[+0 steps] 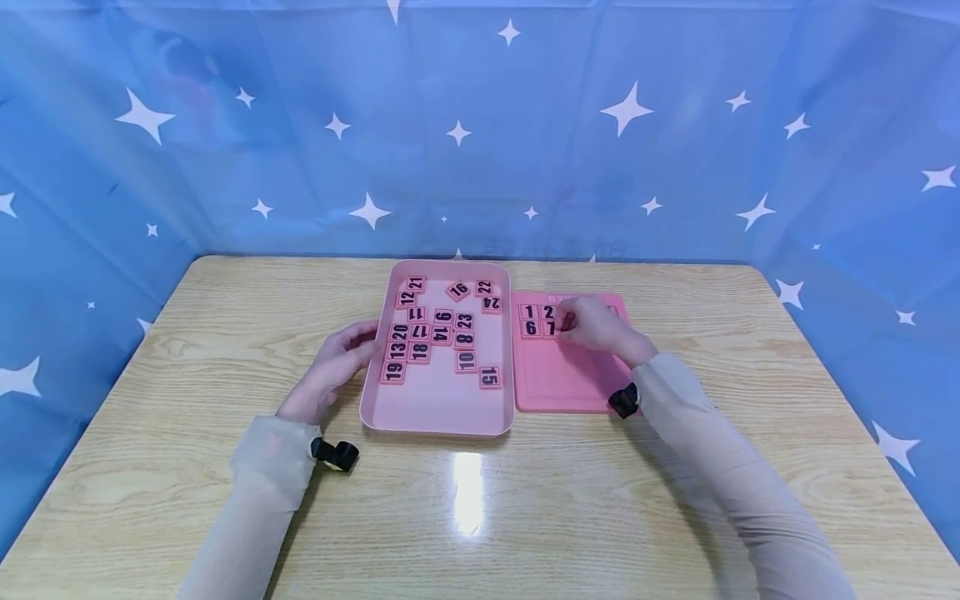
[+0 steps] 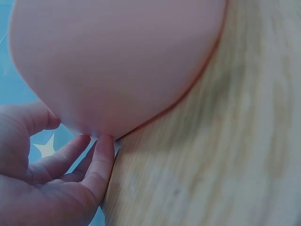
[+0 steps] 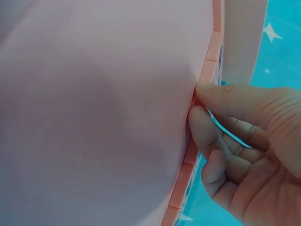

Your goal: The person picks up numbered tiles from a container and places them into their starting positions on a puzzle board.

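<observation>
My right hand (image 1: 592, 323) is over the pink board (image 1: 562, 379), with thumb and index finger together at the number tile 7 (image 1: 550, 328). In the right wrist view, those fingertips (image 3: 203, 89) pinch at the row of tiles (image 3: 178, 188), seen edge-on. Tiles 1 (image 1: 528, 312), 2 (image 1: 548, 312) and 6 (image 1: 530, 328) lie on the board; my hand hides part of the top row. My left hand (image 1: 333, 367) touches the left side of the light pink tray (image 1: 442, 412). In the left wrist view, its loosely extended fingers (image 2: 101, 160) rest against the tray's outer wall.
Inside the tray lie several loose number tiles, among them 15 (image 1: 490, 377), 16 (image 1: 458, 290) and 19 (image 1: 393, 372), turned various ways. Tray and board stand side by side on a wooden table (image 1: 405, 517). Behind hangs a blue cloth (image 1: 420, 167) with white stars.
</observation>
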{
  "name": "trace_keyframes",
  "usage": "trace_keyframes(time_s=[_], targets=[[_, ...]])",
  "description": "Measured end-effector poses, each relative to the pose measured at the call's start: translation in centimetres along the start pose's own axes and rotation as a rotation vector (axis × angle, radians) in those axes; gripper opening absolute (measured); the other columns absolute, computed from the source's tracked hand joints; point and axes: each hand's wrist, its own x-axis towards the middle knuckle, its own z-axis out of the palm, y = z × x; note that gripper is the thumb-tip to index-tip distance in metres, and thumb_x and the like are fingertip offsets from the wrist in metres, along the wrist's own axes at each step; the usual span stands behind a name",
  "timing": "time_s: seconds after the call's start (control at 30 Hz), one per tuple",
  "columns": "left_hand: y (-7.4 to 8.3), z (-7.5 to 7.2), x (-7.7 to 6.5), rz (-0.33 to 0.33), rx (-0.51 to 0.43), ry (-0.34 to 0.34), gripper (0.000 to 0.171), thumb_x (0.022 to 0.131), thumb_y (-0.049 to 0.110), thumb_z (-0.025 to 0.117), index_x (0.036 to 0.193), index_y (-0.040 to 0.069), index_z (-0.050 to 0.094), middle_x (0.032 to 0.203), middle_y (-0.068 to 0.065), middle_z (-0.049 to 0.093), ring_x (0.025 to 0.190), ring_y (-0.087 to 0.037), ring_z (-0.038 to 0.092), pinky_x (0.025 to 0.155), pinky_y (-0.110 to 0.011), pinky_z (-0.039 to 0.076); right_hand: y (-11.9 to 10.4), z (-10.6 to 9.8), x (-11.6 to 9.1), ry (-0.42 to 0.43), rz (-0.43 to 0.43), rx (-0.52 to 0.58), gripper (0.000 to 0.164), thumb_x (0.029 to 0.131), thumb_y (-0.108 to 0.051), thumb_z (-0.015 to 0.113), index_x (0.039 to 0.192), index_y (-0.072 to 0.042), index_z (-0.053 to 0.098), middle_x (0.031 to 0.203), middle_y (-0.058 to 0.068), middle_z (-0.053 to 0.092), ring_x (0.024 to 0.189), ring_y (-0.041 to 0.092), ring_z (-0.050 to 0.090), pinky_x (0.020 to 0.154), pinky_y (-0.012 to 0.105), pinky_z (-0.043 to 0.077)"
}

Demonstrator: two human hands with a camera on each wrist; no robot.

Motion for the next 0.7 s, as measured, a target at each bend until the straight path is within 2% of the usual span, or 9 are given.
trace_keyframes(time_s=[0.2, 0.3, 0.53, 0.7], targets=[[0.2, 0.0, -0.1, -0.017, -0.001, -0.001, 0.049, 0.093, 0.007, 0.051, 0.138, -0.006, 0.038, 0.135, -0.024, 0.043, 0.119, -0.027, 0.043, 0.089, -0.019, 0.044, -0.1, -0.3, 0.1, -0.012, 0.006, 0.014, 0.012, 0.075, 0.003, 0.072, 0.08, 0.0, 0.062, 0.077, 0.009, 0.063, 0.074, 0.022, 0.06, 0.07, 0.035, 0.052], [0.3, 0.1, 0.0, -0.031, 0.002, -0.002, 0.049, 0.093, 0.008, 0.051, 0.139, -0.004, 0.038, 0.136, -0.023, 0.043, 0.121, -0.028, 0.042, 0.092, -0.021, 0.042, -0.7, -0.6, 0.3, 0.018, 0.0, 0.042, 0.013, 0.075, 0.003, 0.073, 0.083, 0.002, 0.062, 0.077, 0.01, 0.063, 0.073, 0.023, 0.06, 0.068, 0.034, 0.051], [0.4, 0.1, 0.0, -0.032, -0.002, 0.003, 0.049, 0.093, 0.007, 0.051, 0.139, -0.005, 0.038, 0.135, -0.023, 0.043, 0.12, -0.028, 0.042, 0.089, -0.019, 0.043, -3.7, -0.4, 1.6, 0.111, -0.004, 0.171, 0.018, 0.078, -0.004, 0.073, 0.09, 0.002, 0.062, 0.08, 0.009, 0.063, 0.074, 0.022, 0.058, 0.068, 0.031, 0.049], [0.2, 0.0, -0.1, -0.025, -0.004, 0.004, 0.048, 0.093, 0.007, 0.05, 0.138, -0.005, 0.038, 0.136, -0.023, 0.043, 0.12, -0.028, 0.042, 0.089, -0.018, 0.043, -5.8, 1.1, 2.6, 0.145, -0.073, 0.27, 0.017, 0.08, -0.005, 0.072, 0.094, 0.002, 0.064, 0.084, 0.01, 0.064, 0.078, 0.022, 0.059, 0.069, 0.032, 0.049]])
